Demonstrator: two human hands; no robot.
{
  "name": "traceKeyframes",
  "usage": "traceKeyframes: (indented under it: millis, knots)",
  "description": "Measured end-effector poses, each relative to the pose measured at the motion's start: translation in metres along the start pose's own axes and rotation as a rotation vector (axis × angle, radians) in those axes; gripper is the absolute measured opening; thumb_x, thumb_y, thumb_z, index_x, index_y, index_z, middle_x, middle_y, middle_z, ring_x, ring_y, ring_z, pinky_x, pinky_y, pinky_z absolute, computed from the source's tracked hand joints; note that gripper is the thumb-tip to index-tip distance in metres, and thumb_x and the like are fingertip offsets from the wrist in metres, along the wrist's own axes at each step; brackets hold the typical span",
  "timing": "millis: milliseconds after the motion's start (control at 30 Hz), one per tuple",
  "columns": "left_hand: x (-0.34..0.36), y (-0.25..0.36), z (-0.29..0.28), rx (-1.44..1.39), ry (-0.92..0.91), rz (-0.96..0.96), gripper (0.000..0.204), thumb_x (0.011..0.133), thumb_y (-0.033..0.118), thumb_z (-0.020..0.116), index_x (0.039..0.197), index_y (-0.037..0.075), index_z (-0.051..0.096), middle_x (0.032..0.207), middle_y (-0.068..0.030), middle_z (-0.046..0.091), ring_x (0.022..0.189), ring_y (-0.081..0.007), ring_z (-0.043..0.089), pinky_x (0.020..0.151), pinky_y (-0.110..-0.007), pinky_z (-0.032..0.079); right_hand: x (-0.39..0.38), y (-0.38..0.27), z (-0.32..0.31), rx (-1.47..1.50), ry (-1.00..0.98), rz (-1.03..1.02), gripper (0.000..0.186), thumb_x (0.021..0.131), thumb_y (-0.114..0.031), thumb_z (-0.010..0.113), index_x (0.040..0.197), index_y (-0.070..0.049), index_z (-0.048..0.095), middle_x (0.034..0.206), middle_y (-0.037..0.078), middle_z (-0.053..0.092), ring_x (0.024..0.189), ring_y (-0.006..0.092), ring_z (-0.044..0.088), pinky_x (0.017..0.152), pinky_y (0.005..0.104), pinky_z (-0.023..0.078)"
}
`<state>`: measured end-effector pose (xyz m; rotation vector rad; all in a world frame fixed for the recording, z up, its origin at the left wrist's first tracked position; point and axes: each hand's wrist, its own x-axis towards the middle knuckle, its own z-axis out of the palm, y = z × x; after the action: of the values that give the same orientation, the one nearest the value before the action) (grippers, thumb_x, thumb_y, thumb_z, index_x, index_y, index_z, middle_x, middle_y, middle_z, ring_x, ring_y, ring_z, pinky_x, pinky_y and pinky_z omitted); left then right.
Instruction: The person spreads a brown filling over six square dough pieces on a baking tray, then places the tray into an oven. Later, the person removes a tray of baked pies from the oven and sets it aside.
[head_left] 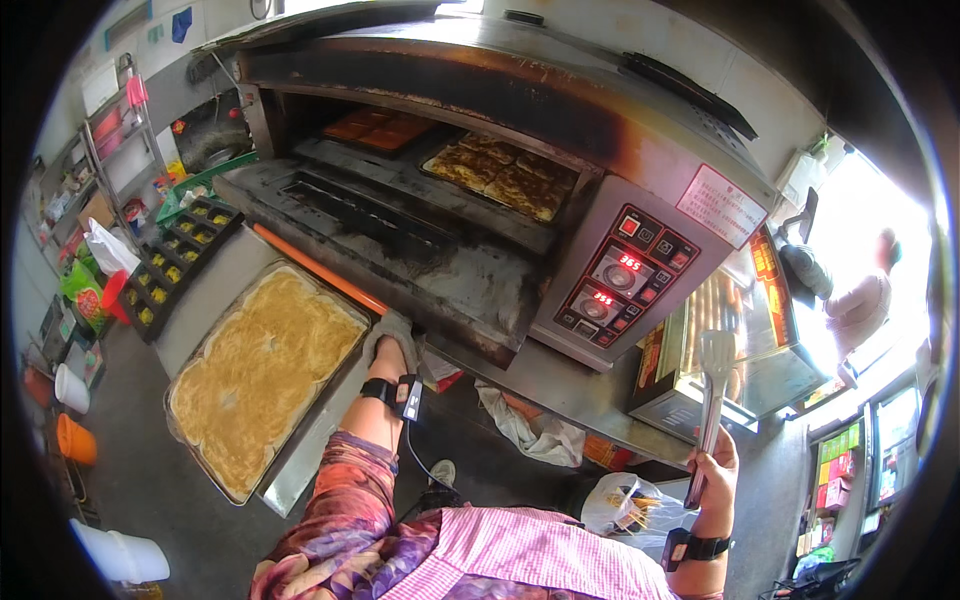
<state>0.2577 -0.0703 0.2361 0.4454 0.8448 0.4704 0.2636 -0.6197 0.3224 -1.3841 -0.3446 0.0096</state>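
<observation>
In front of me stands a wide oven (430, 75) with its door (380, 220) lowered. An orange bar handle (320, 270) runs along the door's front edge. My left hand (392, 342), covered by a grey glove or cloth, is closed at the right end of this handle; its fingers are mostly hidden. Inside the oven lie a tray of browned flatbread (500, 172) and an orange-brown tray (378, 127). My right hand (714, 470) grips metal tongs (713, 400), their slotted end pointing up, to the right of the oven's control panel (622, 275).
A large tray of pale, flat baked dough (265, 365) rests left of my arm. Behind it sits a dark mould pan (180, 262) with several filled cups. A glass display case (725, 340) stands right; a plastic bag (635, 508) is below. Another person (862, 300) is at far right.
</observation>
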Motion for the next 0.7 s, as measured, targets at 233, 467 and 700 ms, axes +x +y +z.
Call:
traceKeyframes:
  millis: [233,467,700]
  knots:
    - [-0.002,-0.009,-0.064,0.122,0.072,0.082,0.038,0.085,0.02,0.066,0.117,0.002,0.056,0.109,-0.0084,0.062,0.094,-0.0217,0.061,0.081,-0.031,0.049,0.018,0.016,0.017,0.022,-0.064,0.096,0.065,0.073,-0.004,0.074,0.132,0.002,0.048,0.111,0.012,0.063,0.076,0.0146,0.064,0.06,0.0238,0.051]
    - [-0.069,0.078,-0.024,1.071,-0.467,1.14,0.045,0.069,0.018,0.075,0.11,0.006,0.061,0.113,-0.01,0.063,0.109,-0.0263,0.056,0.097,-0.035,0.045,0.038,0.032,0.041,0.019,-0.104,0.269,0.065,0.069,-0.002,0.076,0.129,0.003,0.051,0.107,0.008,0.064,0.077,0.0139,0.065,0.061,0.0236,0.051]
    - [-0.058,0.131,0.158,1.886,-0.328,1.947,0.047,0.066,0.028,0.069,0.1,-0.003,0.064,0.1,-0.0198,0.061,0.099,-0.0342,0.058,0.094,-0.037,0.044,0.048,0.039,0.059,-0.011,-0.054,0.295,0.068,0.07,-0.004,0.078,0.131,0.005,0.049,0.11,0.007,0.063,0.08,0.0132,0.063,0.07,0.0243,0.052]
